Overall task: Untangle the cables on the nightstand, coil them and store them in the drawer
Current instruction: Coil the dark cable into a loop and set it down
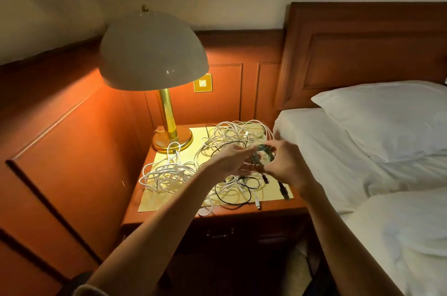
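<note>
A tangle of white and black cables (238, 137) covers the right half of the nightstand top (169, 201). A separate heap of white cable (167, 173) lies at the left, near the lamp base. Above the tangle, my right hand (286, 166) pinches a small coil of dark cable (262, 154). My left hand (232, 159) holds the coil's other side, fingers stretched along it. The drawer (219, 234) sits closed below the top, in shadow. Black plugs (283, 190) lie at the front right corner.
A lit lamp (154, 53) with a brass stem stands at the back left of the nightstand. A bed with white sheets and a pillow (387, 119) borders the right side. Wood panelling (60, 138) closes off the left and back.
</note>
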`<state>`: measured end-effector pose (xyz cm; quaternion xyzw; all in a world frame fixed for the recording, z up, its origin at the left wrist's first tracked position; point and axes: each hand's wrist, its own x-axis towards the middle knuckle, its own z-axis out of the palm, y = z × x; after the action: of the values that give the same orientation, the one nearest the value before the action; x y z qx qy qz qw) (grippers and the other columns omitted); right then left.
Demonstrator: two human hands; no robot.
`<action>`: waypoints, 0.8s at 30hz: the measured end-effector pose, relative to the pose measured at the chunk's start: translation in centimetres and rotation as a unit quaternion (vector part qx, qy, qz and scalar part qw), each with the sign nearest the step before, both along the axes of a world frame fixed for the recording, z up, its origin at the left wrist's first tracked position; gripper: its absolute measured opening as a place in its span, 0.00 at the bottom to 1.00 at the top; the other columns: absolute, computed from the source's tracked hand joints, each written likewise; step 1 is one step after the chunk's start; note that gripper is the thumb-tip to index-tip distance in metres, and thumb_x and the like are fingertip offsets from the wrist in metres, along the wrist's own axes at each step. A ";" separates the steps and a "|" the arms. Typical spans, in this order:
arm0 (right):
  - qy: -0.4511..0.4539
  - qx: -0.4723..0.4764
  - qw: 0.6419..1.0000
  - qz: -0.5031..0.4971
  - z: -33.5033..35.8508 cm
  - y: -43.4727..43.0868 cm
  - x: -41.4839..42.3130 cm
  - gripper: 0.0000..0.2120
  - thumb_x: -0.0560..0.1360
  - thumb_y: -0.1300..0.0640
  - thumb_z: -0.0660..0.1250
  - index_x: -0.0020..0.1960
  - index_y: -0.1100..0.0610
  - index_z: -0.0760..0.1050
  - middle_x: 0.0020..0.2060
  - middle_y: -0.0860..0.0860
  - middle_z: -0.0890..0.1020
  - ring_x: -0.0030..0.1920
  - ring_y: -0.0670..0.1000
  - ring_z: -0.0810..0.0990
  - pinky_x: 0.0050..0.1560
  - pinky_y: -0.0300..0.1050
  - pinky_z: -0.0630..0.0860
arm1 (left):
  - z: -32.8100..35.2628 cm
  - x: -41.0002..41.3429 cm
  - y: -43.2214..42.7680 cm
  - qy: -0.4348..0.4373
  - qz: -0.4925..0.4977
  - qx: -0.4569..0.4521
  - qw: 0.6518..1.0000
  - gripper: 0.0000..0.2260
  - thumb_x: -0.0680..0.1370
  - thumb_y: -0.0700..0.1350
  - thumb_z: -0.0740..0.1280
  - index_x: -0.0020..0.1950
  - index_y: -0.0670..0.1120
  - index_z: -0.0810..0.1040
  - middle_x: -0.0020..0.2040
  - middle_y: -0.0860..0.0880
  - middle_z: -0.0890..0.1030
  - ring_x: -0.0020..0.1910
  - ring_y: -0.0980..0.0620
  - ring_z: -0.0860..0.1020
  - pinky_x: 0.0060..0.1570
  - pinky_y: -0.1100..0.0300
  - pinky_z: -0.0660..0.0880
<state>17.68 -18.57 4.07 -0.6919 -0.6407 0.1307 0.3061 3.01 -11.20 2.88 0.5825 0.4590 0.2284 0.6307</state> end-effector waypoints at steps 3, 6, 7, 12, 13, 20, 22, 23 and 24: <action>0.009 -0.058 0.998 -0.038 -2.9 0.9 1.9 0.33 0.66 0.56 0.82 0.69 0.56 0.75 0.59 0.52 0.83 0.49 0.47 0.79 0.48 0.38 0.77 | -1.9 1.0 0.9 0.076 -0.043 -0.027 0.996 0.23 0.82 0.58 0.62 0.57 0.37 0.80 0.47 0.44 0.84 0.45 0.48 0.82 0.51 0.53 0.81; -0.017 -0.132 0.988 -0.082 -5.6 1.9 3.5 0.36 0.64 0.51 0.83 0.69 0.57 0.75 0.60 0.54 0.82 0.53 0.50 0.81 0.51 0.40 0.76 | -3.2 1.4 1.8 0.126 -0.053 0.000 0.991 0.20 0.83 0.54 0.62 0.61 0.38 0.78 0.50 0.44 0.81 0.43 0.50 0.81 0.45 0.58 0.81; -0.031 -0.156 0.982 -0.098 -6.4 2.1 3.9 0.36 0.64 0.51 0.83 0.69 0.58 0.75 0.60 0.55 0.82 0.53 0.51 0.81 0.49 0.40 0.75 | -3.6 1.4 2.1 0.142 -0.056 0.014 0.988 0.18 0.83 0.52 0.62 0.61 0.38 0.79 0.50 0.43 0.81 0.42 0.51 0.80 0.43 0.59 0.80; -0.080 -0.207 0.964 -0.147 -10.1 2.6 5.2 0.25 0.64 0.50 0.81 0.57 0.60 0.80 0.54 0.55 0.83 0.44 0.51 0.78 0.44 0.42 0.75 | -5.2 1.2 3.4 0.217 -0.076 0.074 0.970 0.15 0.82 0.50 0.64 0.57 0.38 0.81 0.54 0.41 0.84 0.45 0.50 0.82 0.39 0.61 0.78; -0.085 -0.199 0.964 -0.153 -10.7 2.8 5.5 0.27 0.64 0.49 0.80 0.58 0.59 0.80 0.56 0.54 0.82 0.49 0.53 0.79 0.46 0.43 0.76 | -5.4 1.1 3.6 0.223 -0.081 0.076 0.969 0.15 0.82 0.50 0.64 0.56 0.39 0.81 0.54 0.41 0.84 0.45 0.50 0.82 0.37 0.61 0.78; -0.051 -0.189 0.967 -0.163 -12.8 3.0 6.5 0.36 0.67 0.42 0.78 0.67 0.59 0.74 0.61 0.56 0.73 0.63 0.58 0.74 0.59 0.50 0.75 | -6.2 0.6 4.3 0.242 -0.084 0.097 0.962 0.12 0.83 0.47 0.65 0.57 0.40 0.82 0.52 0.43 0.85 0.42 0.51 0.82 0.38 0.61 0.78; -0.046 -0.176 0.970 -0.163 -13.4 2.7 6.5 0.36 0.68 0.40 0.77 0.69 0.59 0.73 0.61 0.56 0.73 0.63 0.58 0.74 0.61 0.51 0.75 | -6.2 0.5 4.3 0.241 -0.083 0.105 0.961 0.12 0.83 0.46 0.64 0.56 0.40 0.82 0.50 0.44 0.84 0.41 0.52 0.82 0.40 0.59 0.79; -0.048 -0.175 0.970 -0.162 -13.6 2.6 6.5 0.37 0.68 0.39 0.76 0.70 0.58 0.72 0.61 0.55 0.73 0.64 0.59 0.74 0.62 0.51 0.74 | -6.1 0.4 4.3 0.240 -0.083 0.108 0.961 0.12 0.83 0.46 0.64 0.56 0.40 0.82 0.49 0.45 0.84 0.41 0.52 0.81 0.41 0.58 0.79; -0.056 -0.176 0.970 -0.160 -13.7 2.5 6.5 0.39 0.68 0.38 0.76 0.71 0.56 0.70 0.62 0.55 0.72 0.64 0.59 0.73 0.63 0.52 0.74 | -6.1 0.3 4.3 0.241 -0.082 0.112 0.961 0.11 0.83 0.46 0.64 0.57 0.40 0.81 0.48 0.46 0.83 0.41 0.52 0.81 0.42 0.58 0.80</action>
<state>24.16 -16.06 -9.61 -0.8349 -0.5043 0.1521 0.1599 3.32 -6.85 -3.19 0.7227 0.5195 0.0792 0.4489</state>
